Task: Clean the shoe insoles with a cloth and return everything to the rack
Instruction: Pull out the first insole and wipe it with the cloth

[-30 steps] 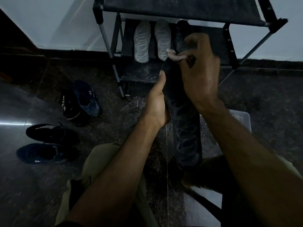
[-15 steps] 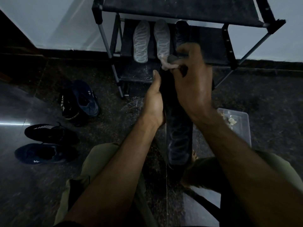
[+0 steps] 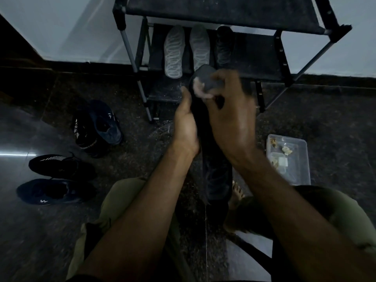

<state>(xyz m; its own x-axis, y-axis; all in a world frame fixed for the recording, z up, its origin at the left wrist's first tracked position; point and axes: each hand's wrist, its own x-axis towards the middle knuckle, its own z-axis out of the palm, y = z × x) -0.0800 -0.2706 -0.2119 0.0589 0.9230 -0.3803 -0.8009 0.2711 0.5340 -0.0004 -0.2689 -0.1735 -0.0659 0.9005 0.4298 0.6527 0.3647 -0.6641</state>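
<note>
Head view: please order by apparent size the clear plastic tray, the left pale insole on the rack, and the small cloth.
1. clear plastic tray
2. left pale insole, which lies farther away, so its rank is unsure
3. small cloth, clearly smallest

Dim room. A pale wall (image 3: 61, 27) runs along the far side above a dark skirting (image 3: 81, 65); the dark speckled floor (image 3: 50, 231) is glossy (one bright light streak at left).
</note>
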